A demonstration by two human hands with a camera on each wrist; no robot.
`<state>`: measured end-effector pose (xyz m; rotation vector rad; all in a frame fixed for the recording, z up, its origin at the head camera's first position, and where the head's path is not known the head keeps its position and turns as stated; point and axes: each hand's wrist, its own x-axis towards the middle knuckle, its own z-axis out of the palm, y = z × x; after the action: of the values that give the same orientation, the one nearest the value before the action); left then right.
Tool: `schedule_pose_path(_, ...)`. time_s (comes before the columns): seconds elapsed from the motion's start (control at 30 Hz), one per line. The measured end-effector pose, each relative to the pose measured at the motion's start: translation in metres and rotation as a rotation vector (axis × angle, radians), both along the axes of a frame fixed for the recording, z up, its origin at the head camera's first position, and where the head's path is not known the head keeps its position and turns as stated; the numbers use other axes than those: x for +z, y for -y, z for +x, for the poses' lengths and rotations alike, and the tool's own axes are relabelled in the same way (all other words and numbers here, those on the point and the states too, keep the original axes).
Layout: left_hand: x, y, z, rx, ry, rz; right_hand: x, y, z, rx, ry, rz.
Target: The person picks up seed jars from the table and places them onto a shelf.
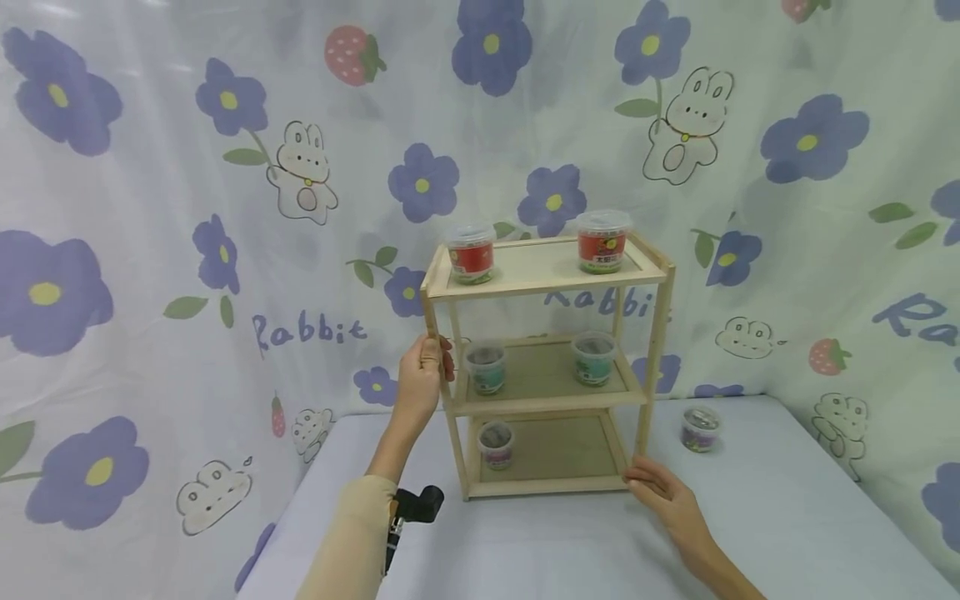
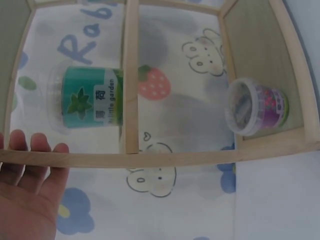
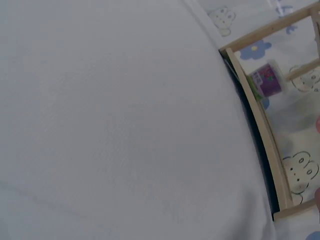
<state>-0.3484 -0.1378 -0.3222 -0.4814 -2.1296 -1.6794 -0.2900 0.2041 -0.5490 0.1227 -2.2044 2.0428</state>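
Note:
A three-tier wooden shelf rack (image 1: 551,408) stands on the table. My left hand (image 1: 422,375) grips its left front post at middle-tier height; in the left wrist view the fingers (image 2: 39,142) pass behind that post. At the foot of the right front post, my right hand (image 1: 667,496) holds the wood with its fingertips; the right wrist view hides most of it. Two red-labelled plastic tubs, left (image 1: 472,257) and right (image 1: 602,246), sit on top. Teal-labelled tubs, left (image 1: 487,371) and right (image 1: 593,360), occupy the middle tier. One purple-labelled tub (image 1: 497,448) is on the bottom left.
Another purple-labelled tub (image 1: 700,430) stands on the table right of the rack. A white cloth (image 1: 540,542) covers the table. Behind hangs a curtain (image 1: 300,275) printed with flowers and rabbits. A black device (image 1: 420,504) is strapped to my left wrist.

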Motion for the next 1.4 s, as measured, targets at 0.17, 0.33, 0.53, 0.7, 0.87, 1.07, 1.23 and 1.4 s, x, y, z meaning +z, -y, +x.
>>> schedule_pose_path(0.17,-0.015,0.007,-0.016,0.008,-0.005,-0.002,-0.004,-0.022,0.001,-0.063,0.01,0.035)
schedule_pose_path(0.33,-0.019,0.007,-0.02,0.026,-0.036,-0.005,-0.004,-0.045,-0.004,-0.125,-0.035,0.042)
schedule_pose_path(0.53,-0.02,0.005,-0.02,0.023,-0.039,0.008,0.007,-0.07,-0.022,-0.241,-0.089,-0.082)
schedule_pose_path(0.7,-0.004,0.0,-0.001,-0.023,-0.002,0.017,0.017,-0.092,-0.038,-0.301,-0.119,-0.1)
schedule_pose_path(0.87,0.003,-0.001,0.006,-0.037,0.008,0.022,0.022,-0.106,-0.056,-0.392,-0.111,-0.134)
schedule_pose_path(1.07,0.004,0.0,0.008,-0.03,0.004,0.029,0.014,-0.118,-0.083,-0.531,0.006,-0.045)
schedule_pose_path(1.23,0.004,-0.001,0.008,-0.018,-0.004,0.022,0.008,-0.126,-0.1,-0.506,0.091,-0.015)
schedule_pose_path(1.4,0.005,-0.002,0.006,-0.026,-0.005,0.019,-0.001,-0.128,-0.109,-0.482,0.114,-0.048)
